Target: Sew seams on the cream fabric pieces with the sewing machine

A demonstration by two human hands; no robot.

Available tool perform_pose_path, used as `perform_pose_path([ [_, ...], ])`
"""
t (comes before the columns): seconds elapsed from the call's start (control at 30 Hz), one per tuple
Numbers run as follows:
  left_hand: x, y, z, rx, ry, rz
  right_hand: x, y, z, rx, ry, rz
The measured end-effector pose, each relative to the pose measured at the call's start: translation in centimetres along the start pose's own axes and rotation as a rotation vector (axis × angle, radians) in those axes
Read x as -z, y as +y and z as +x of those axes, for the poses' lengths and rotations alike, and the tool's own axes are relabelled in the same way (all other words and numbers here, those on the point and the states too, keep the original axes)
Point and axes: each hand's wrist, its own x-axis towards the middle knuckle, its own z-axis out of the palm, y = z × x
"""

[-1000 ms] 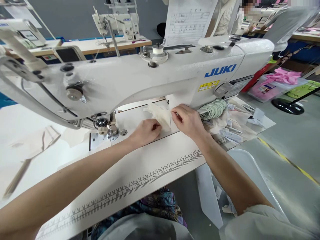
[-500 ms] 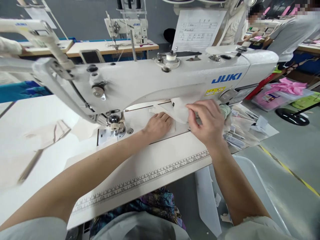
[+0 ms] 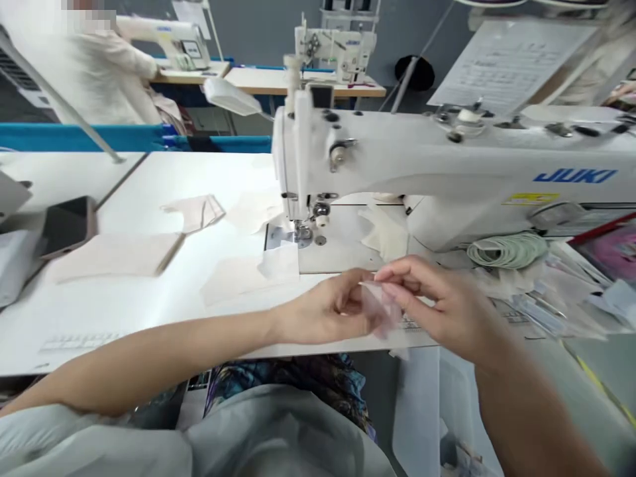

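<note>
At the table's front edge, my left hand (image 3: 328, 311) has its fingers closed round a small, thin pinkish see-through piece of fabric (image 3: 380, 308). My right hand (image 3: 442, 301) pinches the same piece from the other side, thumb against forefinger, slightly blurred. Just beyond my hands is the sewing machine (image 3: 422, 156), its presser foot (image 3: 299, 232) to the left of them. Pale cut fabric pieces (image 3: 243, 275) lie on the table left of the needle. A cream fabric scrap (image 3: 387, 232) rests on the machine bed under the arm.
A stack of beige fabric (image 3: 116, 255) and a dark phone (image 3: 68, 225) lie at the left. Coiled pale green cord (image 3: 507, 250) and plastic-wrapped bits (image 3: 546, 311) sit at the right. Below hangs a translucent bin (image 3: 417, 411). A person (image 3: 109, 73) sits at a machine behind.
Both hands have come back from under the machine arm to the table's front edge, now together on the pinkish fabric piece. My view has swung left, and the cream scrap stays on the bed.
</note>
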Motion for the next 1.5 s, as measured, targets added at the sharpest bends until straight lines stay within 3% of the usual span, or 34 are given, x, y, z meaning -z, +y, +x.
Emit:
perform_pose_path([
  [0.1,0.0,-0.4,-3.4,0.126,0.161,0.016,-3.0,-1.4,0.7,-0.015,-0.095,0.129],
  [0.2,0.9,-0.3,-5.8,0.178,0.291,0.094,-5.2,-2.5,1.4,-0.032,-0.109,0.306],
  [0.27,2.1,0.1,-7.1,0.2,0.361,0.144,-6.4,-2.9,1.9,-0.021,-0.151,0.411],
  [0.43,6.2,1.2,-8.6,0.283,0.501,0.226,-8.6,-3.5,3.1,0.001,-0.403,0.531],
  [0.63,10.3,1.4,-7.2,0.309,0.52,0.321,-9.6,-3.6,5.6,-0.065,-0.429,0.586],
  [0.8,12.2,1.6,-5.1,0.328,0.47,0.385,-8.9,-3.1,7.4,-0.15,-0.44,0.573],
  [0.9,13.0,1.7,-4.1,0.319,0.461,0.535,-9.0,-2.5,7.9,-0.204,-0.43,0.652],
  [1.07,14.1,1.3,-2.9,0.223,0.464,0.836,-9.7,-1.5,8.0,-0.249,-0.445,0.689],
  [1.5,14.6,-0.3,-2.0,0.195,0.53,1.069,-9.9,-0.5,8.2,-0.331,-0.459,0.639],
])
